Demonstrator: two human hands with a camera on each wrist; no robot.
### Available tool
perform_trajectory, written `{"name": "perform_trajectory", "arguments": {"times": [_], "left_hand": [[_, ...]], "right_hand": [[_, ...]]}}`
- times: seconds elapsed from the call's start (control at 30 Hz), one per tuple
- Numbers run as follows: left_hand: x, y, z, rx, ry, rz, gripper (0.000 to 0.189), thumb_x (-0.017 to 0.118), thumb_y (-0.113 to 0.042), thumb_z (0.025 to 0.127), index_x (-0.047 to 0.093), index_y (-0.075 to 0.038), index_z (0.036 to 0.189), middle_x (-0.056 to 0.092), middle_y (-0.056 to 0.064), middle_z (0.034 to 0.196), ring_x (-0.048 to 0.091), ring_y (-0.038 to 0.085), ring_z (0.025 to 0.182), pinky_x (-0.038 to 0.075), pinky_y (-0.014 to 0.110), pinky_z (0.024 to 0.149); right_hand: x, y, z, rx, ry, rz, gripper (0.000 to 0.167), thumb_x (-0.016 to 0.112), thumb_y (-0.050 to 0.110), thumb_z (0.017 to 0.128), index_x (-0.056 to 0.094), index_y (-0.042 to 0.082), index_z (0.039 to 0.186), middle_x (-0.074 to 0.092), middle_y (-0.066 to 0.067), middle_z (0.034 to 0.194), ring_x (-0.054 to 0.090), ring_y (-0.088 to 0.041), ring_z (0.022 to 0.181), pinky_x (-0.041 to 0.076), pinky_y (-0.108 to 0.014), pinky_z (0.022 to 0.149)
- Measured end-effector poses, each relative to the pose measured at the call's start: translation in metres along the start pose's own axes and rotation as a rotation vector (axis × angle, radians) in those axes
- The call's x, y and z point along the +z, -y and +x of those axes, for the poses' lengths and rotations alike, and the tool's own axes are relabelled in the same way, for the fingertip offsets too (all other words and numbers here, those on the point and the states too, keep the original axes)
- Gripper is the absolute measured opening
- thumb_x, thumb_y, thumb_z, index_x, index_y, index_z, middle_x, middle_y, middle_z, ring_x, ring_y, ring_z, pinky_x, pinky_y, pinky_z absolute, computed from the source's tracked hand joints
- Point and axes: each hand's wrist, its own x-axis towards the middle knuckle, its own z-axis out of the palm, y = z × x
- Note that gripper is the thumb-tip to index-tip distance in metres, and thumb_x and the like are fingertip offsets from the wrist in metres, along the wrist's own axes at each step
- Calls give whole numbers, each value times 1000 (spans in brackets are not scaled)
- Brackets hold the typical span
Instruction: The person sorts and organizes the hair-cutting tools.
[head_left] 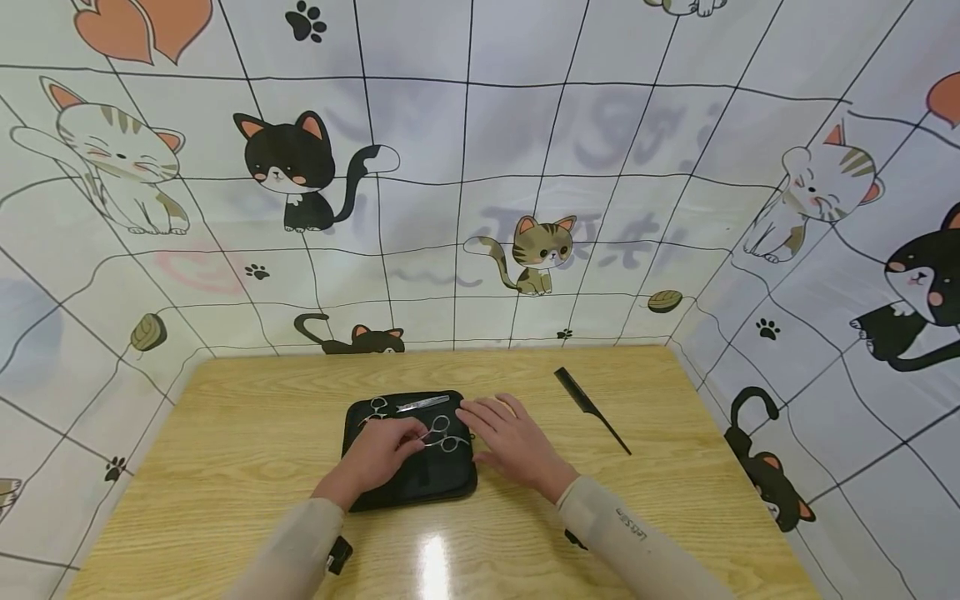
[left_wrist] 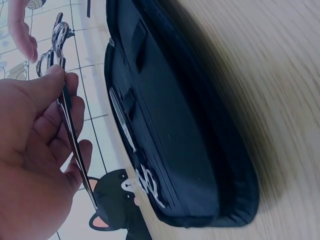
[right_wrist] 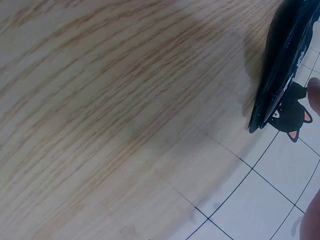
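Note:
A flat black zip case [head_left: 427,487] lies spread on the table. My left hand [head_left: 381,457] is over its middle and pinches a pair of silver scissors [left_wrist: 70,122] between thumb and fingers. The finger loops [head_left: 452,443] of these scissors point right, toward my other hand. A second pair of scissors [left_wrist: 125,122] rests along the far side of the case, partly behind the left hand in the head view. My right hand [head_left: 517,440] is at the case's right edge, its fingers extended and holding nothing. Only bits of its fingers [right_wrist: 314,95] show in the right wrist view.
A black tail comb [head_left: 579,393] lies on the wooden table [head_left: 247,433], right of the case. Behind and beside the table hangs a white grid-patterned sheet [head_left: 420,208] printed with cartoon cats. Black straps [head_left: 339,554] are at the wrists.

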Motion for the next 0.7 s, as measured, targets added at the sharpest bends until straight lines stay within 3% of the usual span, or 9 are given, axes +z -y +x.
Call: {"name": "perform_trajectory", "arguments": {"times": [0.37, 0.7], "left_hand": [[8, -9, 9, 24, 25, -8, 8, 69, -19, 91, 71, -18, 98, 70, -10, 86, 58, 1, 74, 53, 28, 72], [16, -15, 17, 39, 48, -13, 9, 68, -20, 92, 72, -17, 99, 69, -9, 84, 55, 1, 72, 53, 28, 72]], "right_hand": [[-3, 2, 2, -41, -50, -6, 88, 78, 49, 77, 40, 17, 150, 46, 3, 151, 46, -18, 135, 29, -45, 118], [-2, 2, 2, -58, -54, -81, 84, 75, 54, 78, 44, 18, 147, 51, 3, 147, 49, -17, 133, 32, -45, 117]]}}
